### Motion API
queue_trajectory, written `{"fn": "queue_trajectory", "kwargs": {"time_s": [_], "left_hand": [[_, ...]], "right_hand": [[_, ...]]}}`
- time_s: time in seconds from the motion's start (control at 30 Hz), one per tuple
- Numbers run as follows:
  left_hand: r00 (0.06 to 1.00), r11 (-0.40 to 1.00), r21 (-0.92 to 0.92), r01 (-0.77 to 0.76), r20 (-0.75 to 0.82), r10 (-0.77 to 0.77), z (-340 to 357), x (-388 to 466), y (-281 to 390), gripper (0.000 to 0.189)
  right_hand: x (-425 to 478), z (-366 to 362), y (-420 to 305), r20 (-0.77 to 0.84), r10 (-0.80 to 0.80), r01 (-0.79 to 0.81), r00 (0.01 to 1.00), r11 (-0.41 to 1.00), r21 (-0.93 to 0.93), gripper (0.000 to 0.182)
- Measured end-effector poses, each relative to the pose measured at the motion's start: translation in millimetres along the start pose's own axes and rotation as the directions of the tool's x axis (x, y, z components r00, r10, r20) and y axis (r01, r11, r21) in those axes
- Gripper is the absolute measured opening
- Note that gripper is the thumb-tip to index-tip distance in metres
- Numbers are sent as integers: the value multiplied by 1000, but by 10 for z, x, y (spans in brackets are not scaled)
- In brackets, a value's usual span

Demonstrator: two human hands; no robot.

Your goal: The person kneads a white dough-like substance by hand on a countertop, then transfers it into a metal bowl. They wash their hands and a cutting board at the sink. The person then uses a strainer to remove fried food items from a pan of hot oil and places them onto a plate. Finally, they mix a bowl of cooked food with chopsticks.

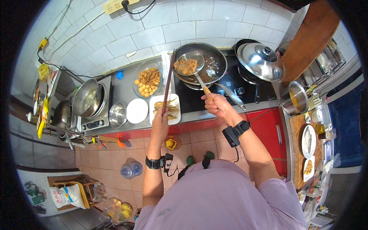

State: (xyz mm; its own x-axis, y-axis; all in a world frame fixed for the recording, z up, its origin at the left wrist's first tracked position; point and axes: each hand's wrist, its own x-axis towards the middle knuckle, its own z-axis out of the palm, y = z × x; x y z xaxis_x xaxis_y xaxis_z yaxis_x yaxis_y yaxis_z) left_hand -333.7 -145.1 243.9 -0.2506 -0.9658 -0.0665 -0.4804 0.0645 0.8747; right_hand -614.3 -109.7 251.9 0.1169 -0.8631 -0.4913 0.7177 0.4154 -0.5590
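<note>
My right hand grips the yellow handle of a mesh skimmer. Browned fried food rests in its basket, over a dark wok with oil in it. Long dark chopsticks are held in my left hand, their tips near the wok's left rim. Beneath them a square white plate carries small fried fish. Just behind it, a glass bowl holds browned pieces and golden cubes. The wok's metal handle points towards my right forearm.
A lidded pan stands on the right of the black cooktop. Left are a white round plate, a steel bowl and a pan on an induction cooker. Plates with a fish and fried pieces lie far right.
</note>
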Motion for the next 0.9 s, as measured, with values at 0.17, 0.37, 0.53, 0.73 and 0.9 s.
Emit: {"fn": "queue_trajectory", "kwargs": {"time_s": [0.17,0.37,0.53,0.73,0.9], "left_hand": [[995,995,40,-88,-32,89,-13,-4,-26,26],[990,991,56,-122,-60,126,-16,-16,-39,25],[985,988,28,-149,-83,151,6,-6,-17,25],[965,969,33,-245,-88,247,57,-2,69,26],[998,995,-82,-58,-8,57,48,-39,177,24]], "right_hand": [[80,-64,85,117,8,-25,993,990,139,21],[-172,-39,84,149,-92,58,985,975,217,24],[-406,-46,42,127,-181,171,975,982,80,23],[-401,34,-54,-4,-165,165,986,983,82,24],[-623,102,-220,47,-262,261,964,965,33,24]]}}
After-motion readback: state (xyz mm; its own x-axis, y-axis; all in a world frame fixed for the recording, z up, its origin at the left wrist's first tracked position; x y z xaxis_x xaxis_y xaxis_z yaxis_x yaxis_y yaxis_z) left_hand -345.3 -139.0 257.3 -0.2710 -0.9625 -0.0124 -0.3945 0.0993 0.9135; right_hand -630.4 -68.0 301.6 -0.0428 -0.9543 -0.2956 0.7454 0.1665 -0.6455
